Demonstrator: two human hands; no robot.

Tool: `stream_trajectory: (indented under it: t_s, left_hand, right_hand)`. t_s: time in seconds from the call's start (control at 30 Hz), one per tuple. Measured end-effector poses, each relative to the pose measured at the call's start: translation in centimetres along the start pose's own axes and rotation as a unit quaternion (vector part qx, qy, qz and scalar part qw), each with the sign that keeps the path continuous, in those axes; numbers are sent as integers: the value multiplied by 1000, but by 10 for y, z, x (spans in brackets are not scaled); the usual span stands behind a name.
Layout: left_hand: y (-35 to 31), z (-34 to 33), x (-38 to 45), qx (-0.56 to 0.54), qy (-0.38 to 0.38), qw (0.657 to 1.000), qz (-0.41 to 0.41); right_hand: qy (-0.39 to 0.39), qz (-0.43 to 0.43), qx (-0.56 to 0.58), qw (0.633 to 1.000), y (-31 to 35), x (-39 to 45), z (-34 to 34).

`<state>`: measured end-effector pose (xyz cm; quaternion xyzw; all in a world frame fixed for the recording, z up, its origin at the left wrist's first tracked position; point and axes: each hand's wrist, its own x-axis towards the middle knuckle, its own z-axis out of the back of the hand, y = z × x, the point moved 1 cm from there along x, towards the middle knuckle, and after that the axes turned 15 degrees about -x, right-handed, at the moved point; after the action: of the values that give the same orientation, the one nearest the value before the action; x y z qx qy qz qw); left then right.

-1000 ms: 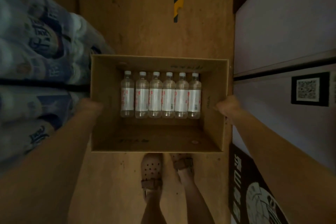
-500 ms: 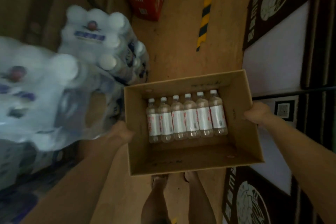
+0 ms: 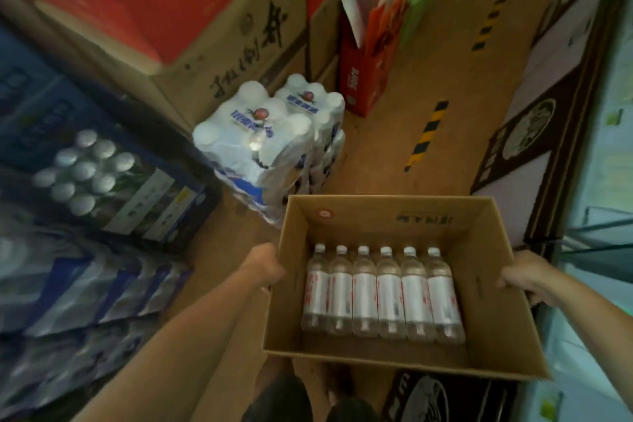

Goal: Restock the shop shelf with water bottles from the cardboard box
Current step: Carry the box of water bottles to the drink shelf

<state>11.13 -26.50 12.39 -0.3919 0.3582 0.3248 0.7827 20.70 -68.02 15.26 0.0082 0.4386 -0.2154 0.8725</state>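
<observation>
I hold an open cardboard box [image 3: 493,312] in front of me, above the floor. My left hand [image 3: 263,265] grips its left wall and my right hand [image 3: 527,276] grips its right wall. Inside, several clear water bottles [image 3: 383,295] with white labels and white caps lie side by side in one row, caps pointing away from me. The near part of the box floor is bare. No shop shelf shows clearly in this view.
Shrink-wrapped white bottle packs [image 3: 270,134] stand on the floor just left of the box. Blue drink cases [image 3: 102,181] and large red and brown cartons [image 3: 191,20] line the left. A red carton [image 3: 371,44] stands ahead. Yellow-black tape strips [image 3: 426,135] mark the brown floor. Glass-fronted units [image 3: 603,147] run along the right.
My view has lifted and swung forward, bringing the stacked cartons and aisle into sight. The box stays in both hands and now sits lower right in view. The bottles have not shifted.
</observation>
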Motion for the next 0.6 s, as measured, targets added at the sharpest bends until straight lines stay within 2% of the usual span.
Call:
stream_trajectory:
  t_s: [0.13, 0.27, 0.43, 0.6]
  left_hand:
    - [25, 0, -51, -56, -31, 998, 19]
    - [48, 28, -101, -97, -77, 992, 25]
    - [99, 71, -173, -156, -138, 977, 36]
    - [179, 107, -247, -217, -213, 951, 54]
  right_hand:
    - [-14, 39, -14, 999, -2, -46, 2]
    - [-34, 101, -36, 994, 21, -98, 24]
    - [-60, 196, -103, 973, 83, -185, 51]
    - [-94, 301, -156, 936, 160, -281, 47]
